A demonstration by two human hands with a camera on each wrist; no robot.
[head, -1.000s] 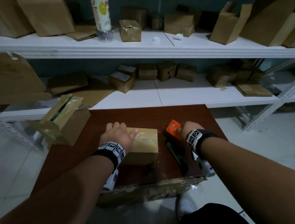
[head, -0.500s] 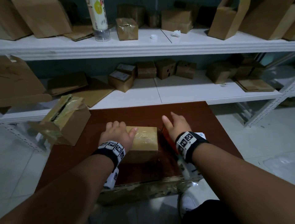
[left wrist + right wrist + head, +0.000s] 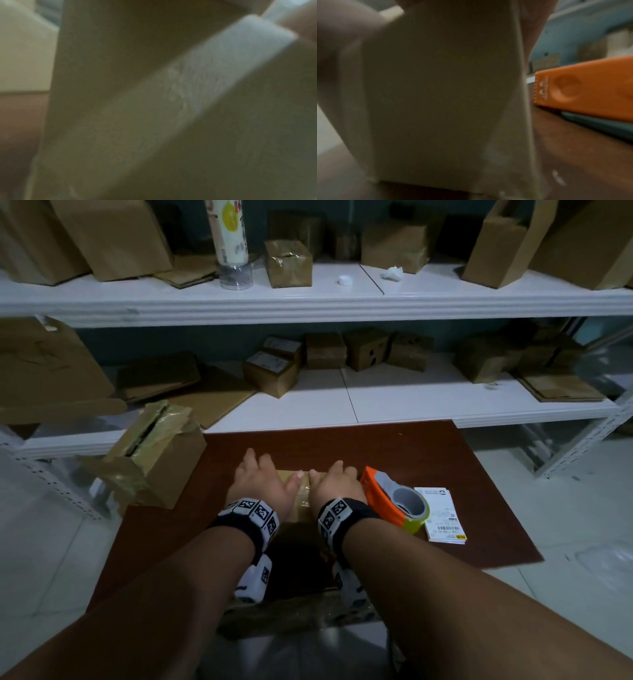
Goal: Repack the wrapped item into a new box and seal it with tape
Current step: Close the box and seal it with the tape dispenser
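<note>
While the table [image 3: 428, 460] carries everything, the box [image 3: 302, 494] sits near its front edge, under both palms. The left hand [image 3: 262, 484] and right hand [image 3: 337, 486] lie flat with straight fingers, probably pressing the tape down. The tape dispenser [image 3: 394, 501] rests just to the right.

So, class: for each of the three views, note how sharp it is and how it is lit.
Head view: dim, fairly sharp, shelf edges bowed by the wide lens. Left wrist view: wholly blurred, the small taped cardboard box fills it. Right wrist view: the box soft and murky, the orange tape dispenser clearer.
</note>
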